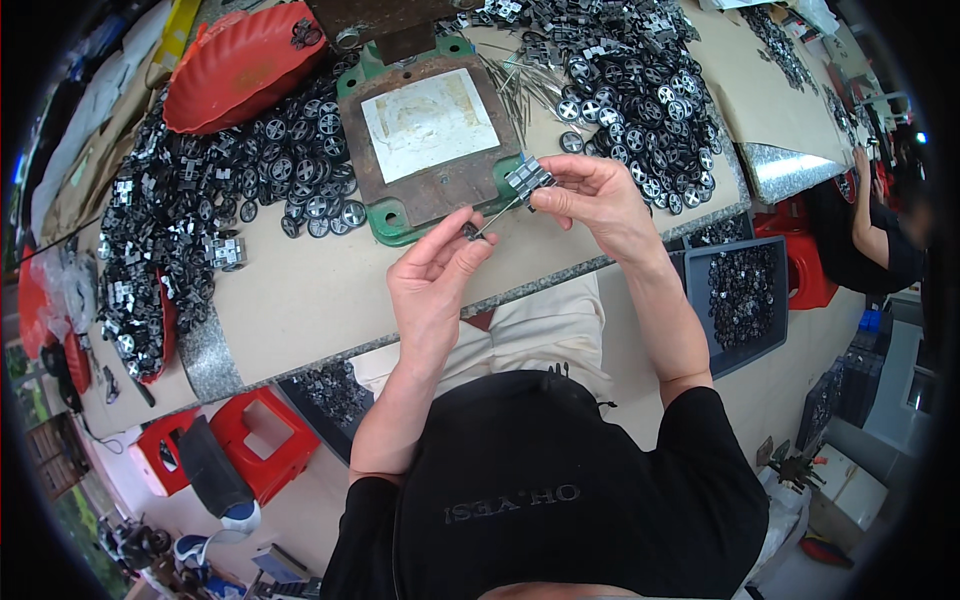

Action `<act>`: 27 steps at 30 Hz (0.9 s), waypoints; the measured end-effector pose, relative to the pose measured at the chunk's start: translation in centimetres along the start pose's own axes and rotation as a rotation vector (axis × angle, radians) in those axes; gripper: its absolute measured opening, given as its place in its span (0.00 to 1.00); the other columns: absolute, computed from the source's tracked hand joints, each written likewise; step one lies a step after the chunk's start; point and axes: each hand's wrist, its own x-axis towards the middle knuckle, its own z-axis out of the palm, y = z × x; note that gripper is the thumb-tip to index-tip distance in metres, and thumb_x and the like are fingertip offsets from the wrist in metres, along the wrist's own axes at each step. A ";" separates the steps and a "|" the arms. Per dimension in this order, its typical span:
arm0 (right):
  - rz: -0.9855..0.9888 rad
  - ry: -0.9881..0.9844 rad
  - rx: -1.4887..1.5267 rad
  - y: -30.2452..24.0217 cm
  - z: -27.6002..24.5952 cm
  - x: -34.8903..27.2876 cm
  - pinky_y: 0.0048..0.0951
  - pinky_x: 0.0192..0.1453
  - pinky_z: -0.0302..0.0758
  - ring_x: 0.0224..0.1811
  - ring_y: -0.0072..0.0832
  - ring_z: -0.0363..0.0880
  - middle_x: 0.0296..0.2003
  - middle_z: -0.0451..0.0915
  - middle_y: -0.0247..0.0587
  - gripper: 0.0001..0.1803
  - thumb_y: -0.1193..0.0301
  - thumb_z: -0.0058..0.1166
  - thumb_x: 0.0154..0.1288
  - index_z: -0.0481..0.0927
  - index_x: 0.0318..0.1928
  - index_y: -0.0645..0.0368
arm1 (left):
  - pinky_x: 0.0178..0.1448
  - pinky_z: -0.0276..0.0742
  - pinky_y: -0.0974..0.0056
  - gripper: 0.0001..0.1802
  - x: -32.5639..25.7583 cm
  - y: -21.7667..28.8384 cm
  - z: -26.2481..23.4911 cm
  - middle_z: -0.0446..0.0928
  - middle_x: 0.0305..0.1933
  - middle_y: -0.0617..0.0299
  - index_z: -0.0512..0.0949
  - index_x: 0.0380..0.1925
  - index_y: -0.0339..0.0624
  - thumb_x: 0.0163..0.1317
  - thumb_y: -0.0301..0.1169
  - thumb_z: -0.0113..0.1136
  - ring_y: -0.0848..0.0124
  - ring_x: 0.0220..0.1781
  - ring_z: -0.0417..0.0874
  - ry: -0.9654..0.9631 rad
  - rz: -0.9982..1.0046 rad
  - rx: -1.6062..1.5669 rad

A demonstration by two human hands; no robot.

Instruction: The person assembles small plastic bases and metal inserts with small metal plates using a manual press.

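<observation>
In front of the press plate, my right hand (pixel 605 208) pinches a small silver-and-black blocky part (pixel 529 178) between thumb and fingers. My left hand (pixel 432 275) grips a small dark piece (pixel 470 231) at its fingertips, which partly cover it; it may be a wheel seen edge-on. A thin metal rod (pixel 500 214) runs from that piece up to the blocky part. Whether its tip has entered the part is too small to tell.
A green-framed press base (pixel 398 232) with a pale plate stands beyond my hands. Black spoked wheels (pixel 640 120) lie heaped at right, more parts at left under a red scalloped tray (pixel 240 70). Loose metal rods (pixel 520 85) lie behind. A grey bin (pixel 738 300) stands below the table's right edge.
</observation>
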 end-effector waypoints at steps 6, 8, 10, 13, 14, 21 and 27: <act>0.008 -0.017 0.003 0.4 -0.2 0.1 0.14 0.26 0.66 0.30 0.14 0.74 0.32 0.80 0.34 0.17 0.73 0.60 0.54 0.76 0.44 0.66 | 0.48 0.75 0.71 0.19 0.1 -0.1 -0.1 0.77 0.43 0.55 0.72 0.48 0.31 0.54 0.17 0.57 0.71 0.41 0.80 0.004 0.022 0.013; 0.002 -0.013 -0.005 0.5 -0.1 0.1 0.14 0.26 0.67 0.30 0.14 0.75 0.33 0.80 0.35 0.16 0.73 0.60 0.54 0.76 0.44 0.66 | 0.47 0.75 0.71 0.19 0.1 0.0 -0.1 0.77 0.43 0.55 0.72 0.48 0.31 0.54 0.17 0.57 0.70 0.41 0.80 0.012 0.012 -0.008; -0.014 -0.024 -0.006 0.5 0.0 0.1 0.14 0.26 0.67 0.31 0.14 0.75 0.33 0.80 0.35 0.16 0.73 0.59 0.55 0.76 0.44 0.66 | 0.47 0.75 0.70 0.19 0.1 0.1 -0.2 0.77 0.43 0.55 0.72 0.48 0.31 0.54 0.17 0.57 0.70 0.41 0.80 0.018 0.003 -0.027; -0.011 -0.015 0.023 0.8 -0.1 0.1 0.14 0.27 0.67 0.31 0.15 0.75 0.33 0.80 0.36 0.17 0.73 0.59 0.55 0.76 0.45 0.66 | 0.47 0.76 0.70 0.18 0.1 -0.1 -0.3 0.77 0.43 0.55 0.72 0.48 0.31 0.54 0.17 0.57 0.69 0.41 0.80 0.007 -0.032 -0.071; -0.011 -0.015 0.023 0.8 -0.1 0.1 0.14 0.27 0.67 0.31 0.15 0.75 0.33 0.80 0.36 0.17 0.73 0.59 0.55 0.76 0.45 0.66 | 0.47 0.76 0.70 0.18 0.1 -0.1 -0.3 0.77 0.43 0.54 0.72 0.48 0.31 0.54 0.17 0.57 0.69 0.41 0.81 0.005 -0.022 -0.053; 0.031 -0.019 0.047 1.1 -0.4 0.2 0.15 0.27 0.67 0.28 0.15 0.74 0.32 0.80 0.37 0.16 0.73 0.59 0.56 0.75 0.44 0.67 | 0.47 0.76 0.70 0.19 0.0 -0.1 -0.1 0.77 0.43 0.54 0.72 0.48 0.31 0.54 0.17 0.57 0.69 0.41 0.81 0.004 -0.017 -0.026; -0.048 -0.007 -0.021 1.0 0.2 0.0 0.17 0.34 0.72 0.32 0.16 0.75 0.33 0.80 0.37 0.17 0.76 0.59 0.55 0.75 0.45 0.68 | 0.47 0.76 0.70 0.18 0.0 0.0 -0.1 0.77 0.43 0.55 0.72 0.48 0.31 0.54 0.17 0.57 0.69 0.41 0.81 0.028 -0.014 0.001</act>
